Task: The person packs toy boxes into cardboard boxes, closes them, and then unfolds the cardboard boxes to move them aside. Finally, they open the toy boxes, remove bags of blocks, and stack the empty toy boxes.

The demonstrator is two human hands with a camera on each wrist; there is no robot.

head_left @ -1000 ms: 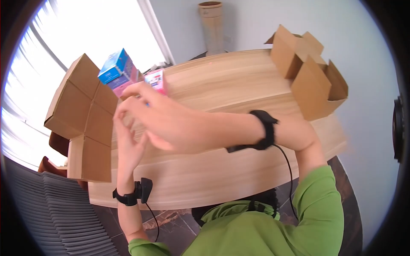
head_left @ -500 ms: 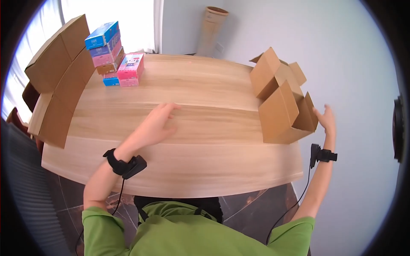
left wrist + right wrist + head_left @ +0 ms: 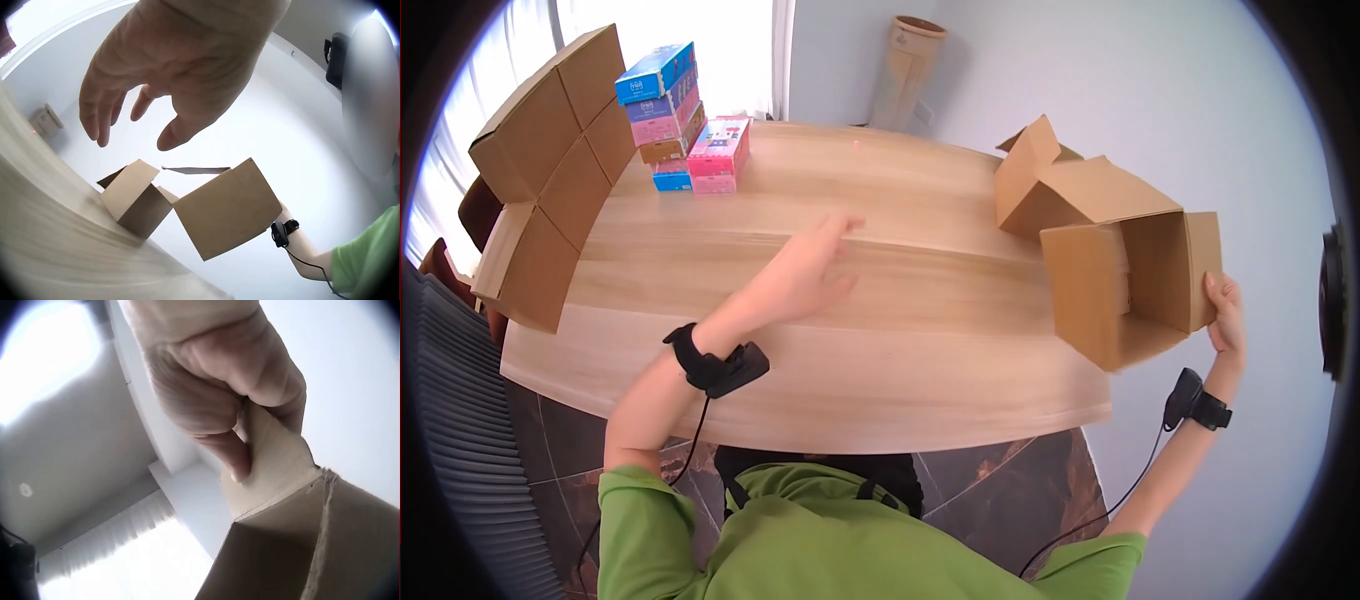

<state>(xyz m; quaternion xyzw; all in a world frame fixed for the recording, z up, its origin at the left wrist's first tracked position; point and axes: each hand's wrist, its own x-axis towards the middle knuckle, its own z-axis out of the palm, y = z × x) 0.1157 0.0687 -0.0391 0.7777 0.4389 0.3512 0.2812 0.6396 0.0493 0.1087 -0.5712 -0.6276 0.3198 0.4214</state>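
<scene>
An open cardboard box (image 3: 1084,290) is tilted at the table's right side, its opening facing the person. My right hand (image 3: 1226,318) pinches its right flap; in the right wrist view the thumb and fingers of the hand (image 3: 231,381) hold the flap (image 3: 269,462) between them. My left hand (image 3: 800,272) is above the middle of the table, holding nothing, its fingers loosely bent. In the left wrist view that hand (image 3: 169,69) appears above the held box (image 3: 228,209) and a second open box (image 3: 134,194).
Behind the held box stands the second cardboard box (image 3: 1025,180). At the back left of the table (image 3: 800,390) are several stacked blue, purple and pink boxes (image 3: 662,118) beside pink boxes (image 3: 720,150). A large unfolded carton (image 3: 550,160) stands along the left edge.
My right hand has come from beside the front box to gripping its flap, and the box has tilted and turned its opening toward the person. My left hand has moved slightly right.
</scene>
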